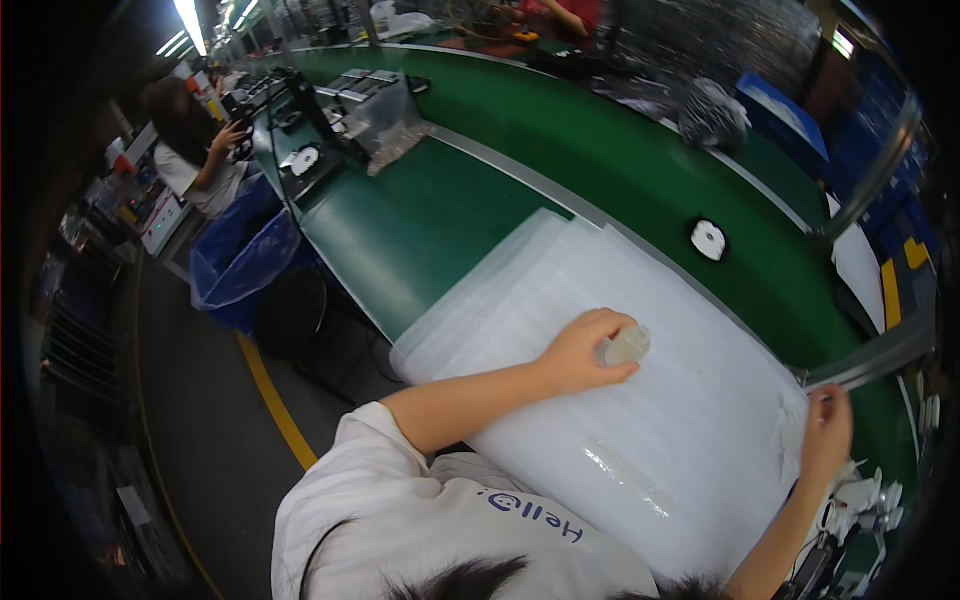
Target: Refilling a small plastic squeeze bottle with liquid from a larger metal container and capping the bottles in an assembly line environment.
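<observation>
Your left hand [578, 355] half-curls its fingers [604, 323] round the roll [629, 346], likely steadying it over the sheet [690, 410]; whether your bunched right hand [828, 430] holds anything, I can't tell.

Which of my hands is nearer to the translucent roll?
Left: your left hand grips the roll; your right hand is off to the right, by the white sheeting.

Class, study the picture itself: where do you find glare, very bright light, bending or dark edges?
Head view: glare glints along the shiny strip on the white sheet; head view: the ceiling light at upper left looks washed out to white; head view: the edges of the green belt curve with fisheye distortion, and the corners fall to black.
</observation>
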